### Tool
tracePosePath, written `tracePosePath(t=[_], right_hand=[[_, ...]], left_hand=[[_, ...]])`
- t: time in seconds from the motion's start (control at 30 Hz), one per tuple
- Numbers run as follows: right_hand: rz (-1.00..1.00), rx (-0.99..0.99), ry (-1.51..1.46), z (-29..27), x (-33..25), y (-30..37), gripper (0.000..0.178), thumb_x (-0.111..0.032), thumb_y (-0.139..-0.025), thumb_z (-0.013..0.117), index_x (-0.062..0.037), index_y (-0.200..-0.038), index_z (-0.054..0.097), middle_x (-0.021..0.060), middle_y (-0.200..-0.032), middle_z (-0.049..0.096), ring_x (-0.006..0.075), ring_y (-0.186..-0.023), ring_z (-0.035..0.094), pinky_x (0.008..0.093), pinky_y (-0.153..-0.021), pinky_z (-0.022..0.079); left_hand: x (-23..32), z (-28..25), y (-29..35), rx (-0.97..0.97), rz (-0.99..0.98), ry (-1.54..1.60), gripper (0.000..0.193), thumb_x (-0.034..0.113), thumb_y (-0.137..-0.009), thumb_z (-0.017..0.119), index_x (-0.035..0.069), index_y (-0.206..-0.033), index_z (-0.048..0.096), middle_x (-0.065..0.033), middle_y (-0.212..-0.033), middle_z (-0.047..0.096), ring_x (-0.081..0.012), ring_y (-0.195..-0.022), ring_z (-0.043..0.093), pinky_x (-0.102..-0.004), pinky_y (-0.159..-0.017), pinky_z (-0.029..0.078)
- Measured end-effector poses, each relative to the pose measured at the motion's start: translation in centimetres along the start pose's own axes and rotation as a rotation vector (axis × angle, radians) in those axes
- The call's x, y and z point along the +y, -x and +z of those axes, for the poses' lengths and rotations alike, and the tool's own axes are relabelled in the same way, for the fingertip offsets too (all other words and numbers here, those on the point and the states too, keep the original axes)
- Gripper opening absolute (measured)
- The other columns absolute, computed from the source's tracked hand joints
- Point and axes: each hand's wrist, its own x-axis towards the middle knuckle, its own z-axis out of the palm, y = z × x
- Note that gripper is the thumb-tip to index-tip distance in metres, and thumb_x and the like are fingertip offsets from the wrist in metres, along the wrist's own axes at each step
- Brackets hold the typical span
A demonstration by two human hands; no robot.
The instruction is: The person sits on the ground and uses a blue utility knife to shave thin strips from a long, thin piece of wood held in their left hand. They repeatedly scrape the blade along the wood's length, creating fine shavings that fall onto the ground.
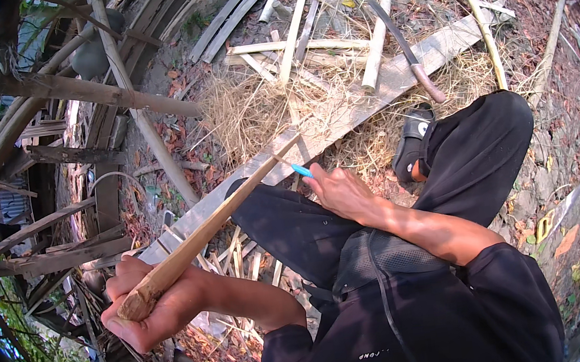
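Note:
My left hand (175, 307) is wrapped round the thick near end of a long, pale wooden stick (216, 226). The stick slants up and away to the right, narrowing to a tip above a plank (209, 202). In my closed right hand (343, 192) is a small knife (301, 170) with a bright blue handle. Most of that handle is hidden by the fingers. Its thin blade points up-left and meets the stick near the far end, though I cannot tell whether it bites into the wood.
A long curved blade with a brown handle (427, 84) lies across the plank beyond my knees. Dry shavings (241, 111) and split strips (295, 34) are heaped around it. Poles and stacked timber (94, 93) crowd the left. My shoe (412, 141) stands beside the plank.

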Motion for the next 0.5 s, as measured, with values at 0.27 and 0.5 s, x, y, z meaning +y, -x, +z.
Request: tracePosePath(t=[0.27, 0.5], right_hand=[[-0.168, 0.078, -0.248, 0.3, 0.1, -1.2, 0.030, -0.025, -0.096, 0.040, 0.0027, -0.087, 0.047, 0.0202, -0.048, 0.048, 0.0409, -0.046, 0.051, 0.0467, -0.043, 0.039], [0.263, -0.170, -0.043, 3.0, 7.6, -3.8, 0.040, -0.033, -0.097, 0.033, 0.0030, -0.093, 0.051, 0.0227, -0.063, 0.060, 0.0409, -0.065, 0.062, 0.0456, -0.061, 0.051]], left_hand=[[-1.0, -1.0, -1.0, 0.066, -0.102, -0.013, 0.037, 0.038, -0.083, 0.036, 0.014, -0.057, 0.025, -0.0010, -0.048, 0.030, -0.0121, -0.043, 0.028, -0.0275, -0.044, 0.022], [-1.7, 0.7, -1.3, 0.157, -0.058, -0.030, 0.037, 0.037, -0.084, 0.037, 0.014, -0.059, 0.021, 0.0000, -0.048, 0.025, -0.0104, -0.043, 0.022, -0.0280, -0.043, 0.018]])
